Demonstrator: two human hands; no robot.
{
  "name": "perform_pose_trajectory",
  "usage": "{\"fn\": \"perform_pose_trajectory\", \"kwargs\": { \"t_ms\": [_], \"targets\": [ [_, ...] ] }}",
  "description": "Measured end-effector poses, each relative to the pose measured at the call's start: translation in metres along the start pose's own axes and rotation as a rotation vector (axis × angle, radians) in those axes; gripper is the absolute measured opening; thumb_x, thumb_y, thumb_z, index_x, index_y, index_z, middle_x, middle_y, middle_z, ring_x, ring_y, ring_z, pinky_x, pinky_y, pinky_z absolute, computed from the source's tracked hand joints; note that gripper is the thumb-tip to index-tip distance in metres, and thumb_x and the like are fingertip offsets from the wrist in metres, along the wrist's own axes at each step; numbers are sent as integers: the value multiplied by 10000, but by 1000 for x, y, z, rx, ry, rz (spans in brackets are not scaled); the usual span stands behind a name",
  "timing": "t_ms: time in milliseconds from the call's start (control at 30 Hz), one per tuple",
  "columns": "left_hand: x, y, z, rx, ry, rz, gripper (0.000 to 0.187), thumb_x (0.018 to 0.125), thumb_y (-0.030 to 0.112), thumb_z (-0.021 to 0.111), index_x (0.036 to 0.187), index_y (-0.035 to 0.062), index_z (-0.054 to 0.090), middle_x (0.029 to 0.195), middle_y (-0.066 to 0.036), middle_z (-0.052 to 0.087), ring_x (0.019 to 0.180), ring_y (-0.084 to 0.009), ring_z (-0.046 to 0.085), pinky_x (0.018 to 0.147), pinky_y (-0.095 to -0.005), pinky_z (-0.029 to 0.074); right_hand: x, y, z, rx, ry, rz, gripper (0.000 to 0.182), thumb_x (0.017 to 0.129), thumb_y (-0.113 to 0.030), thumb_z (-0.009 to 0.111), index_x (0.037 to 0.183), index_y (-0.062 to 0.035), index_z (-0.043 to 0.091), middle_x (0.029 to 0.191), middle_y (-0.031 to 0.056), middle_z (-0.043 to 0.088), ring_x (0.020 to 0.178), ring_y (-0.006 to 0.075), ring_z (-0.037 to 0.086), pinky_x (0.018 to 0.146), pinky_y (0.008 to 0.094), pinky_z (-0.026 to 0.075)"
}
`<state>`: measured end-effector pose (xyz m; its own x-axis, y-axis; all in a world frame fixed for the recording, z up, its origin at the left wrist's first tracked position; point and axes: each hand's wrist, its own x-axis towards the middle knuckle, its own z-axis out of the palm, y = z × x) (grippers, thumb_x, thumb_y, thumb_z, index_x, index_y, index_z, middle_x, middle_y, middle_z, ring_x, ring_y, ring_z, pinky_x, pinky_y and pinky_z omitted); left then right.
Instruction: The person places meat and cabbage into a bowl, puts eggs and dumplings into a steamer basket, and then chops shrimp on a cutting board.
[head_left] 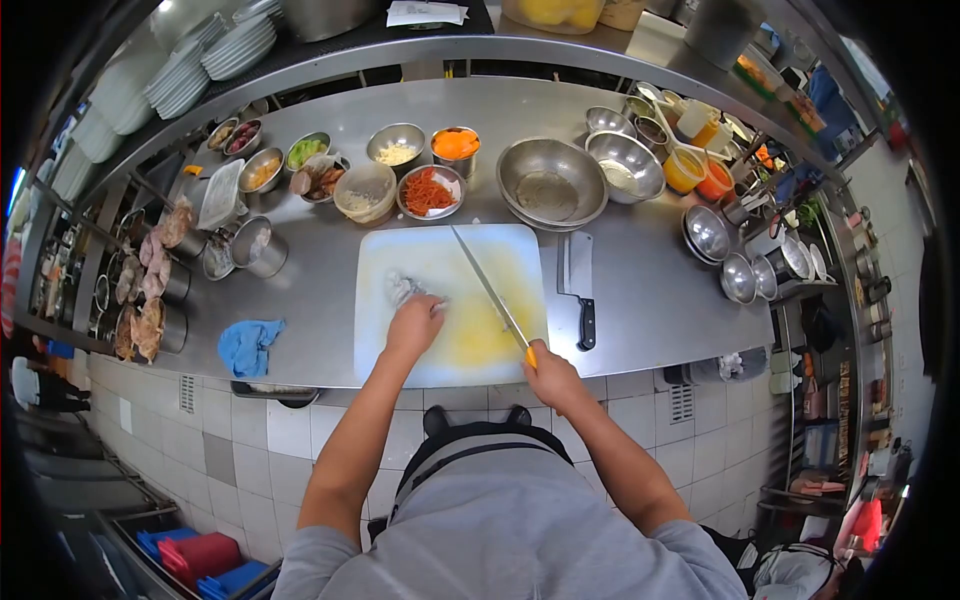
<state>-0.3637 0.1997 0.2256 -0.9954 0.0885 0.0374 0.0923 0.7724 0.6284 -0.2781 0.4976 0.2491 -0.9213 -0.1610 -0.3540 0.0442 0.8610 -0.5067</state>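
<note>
A white cutting board (395, 350) with yellow stains lies on the steel counter in front of me. My right hand (553, 375) is wrapped round the yellow handle of a long, thin knife (487, 285), whose blade points up and to the left across the board. Over the left half of the board, my left hand (416, 323) is closed, with its fingertips beside a small greyish-white piece of food (403, 287). Whether the fingers grip part of it is too small to tell. Right of the board rests a cleaver (577, 265) with a black handle.
Behind the board stand bowls of shredded orange food (430, 191), orange pieces (456, 143) and chopped white food (396, 145). Large metal bowls (552, 182) are at the back right. A blue cloth (249, 347) lies left, near a metal pot (259, 247). A shelf (400, 48) spans the back.
</note>
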Motion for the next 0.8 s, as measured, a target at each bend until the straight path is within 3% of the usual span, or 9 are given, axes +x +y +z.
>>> {"fn": "perform_pose_trajectory", "kwargs": {
  "t_ms": [67,167,233,367,467,533,567,633,800],
  "targets": [
    [-2,4,4,-180,-13,-39,234,889,129,735,1111,58,751,1000,-174,736,925,-352,714,830,-449,572,-6,-4,7,42,8,-20,390,1050,-326,585,1287,-33,482,997,305,729,955,509,707,847,582,552],
    [-8,3,19,-333,-14,-16,210,941,161,744,1119,50,745,931,-132,738,848,-254,707,780,-391,563,1,4,21,9,-46,-3,391,1049,-321,587,1290,-32,482,993,307,729,963,510,707,854,581,550],
    [-10,15,19,-565,-179,-70,170,982,168,722,1091,37,734,870,-75,718,799,-154,675,745,-335,557,5,3,18,25,-52,-12,402,1047,-322,591,1299,-28,483,1004,311,728,971,510,707,857,580,549],
    [-5,42,9,-775,-266,-221,158,1007,175,707,1066,30,725,862,-28,687,752,-93,623,705,-296,540,8,10,16,90,-50,-16,437,1037,-326,603,1323,-15,492,1038,318,729,993,513,703,861,572,547],
    [-3,23,26,-894,-226,-271,167,980,135,726,1085,6,712,889,-7,675,758,-125,635,720,-285,539,9,8,14,111,-56,2,441,1032,-326,609,1327,-23,484,1060,312,732,1010,507,705,887,577,552],
    [-4,-19,58,-319,-45,14,173,958,130,736,1089,19,719,941,-67,685,797,-190,668,758,-345,563,8,10,17,105,-57,3,441,1033,-329,608,1324,-22,483,1062,315,731,1014,510,703,889,577,550],
    [-9,-19,57,-318,-40,10,173,958,130,736,1089,19,719,941,-67,685,797,-190,668,758,-345,563,9,11,18,100,-52,9,440,1033,-331,608,1321,-22,482,1064,318,729,1018,512,700,892,576,549],
    [-17,-12,52,-261,24,36,191,896,122,734,1064,32,742,1061,-188,683,933,-390,673,852,-464,550,8,13,17,107,-47,-5,436,1034,-329,608,1317,-22,484,1064,319,728,1020,513,698,891,576,548],
    [-24,24,36,-107,-39,91,241,866,167,797,1065,46,734,1079,-147,680,1040,-367,659,906,-448,549,4,11,17,130,-57,16,423,1034,-323,611,1303,-21,491,1052,319,728,1013,515,698,884,578,546]
  ]
}}
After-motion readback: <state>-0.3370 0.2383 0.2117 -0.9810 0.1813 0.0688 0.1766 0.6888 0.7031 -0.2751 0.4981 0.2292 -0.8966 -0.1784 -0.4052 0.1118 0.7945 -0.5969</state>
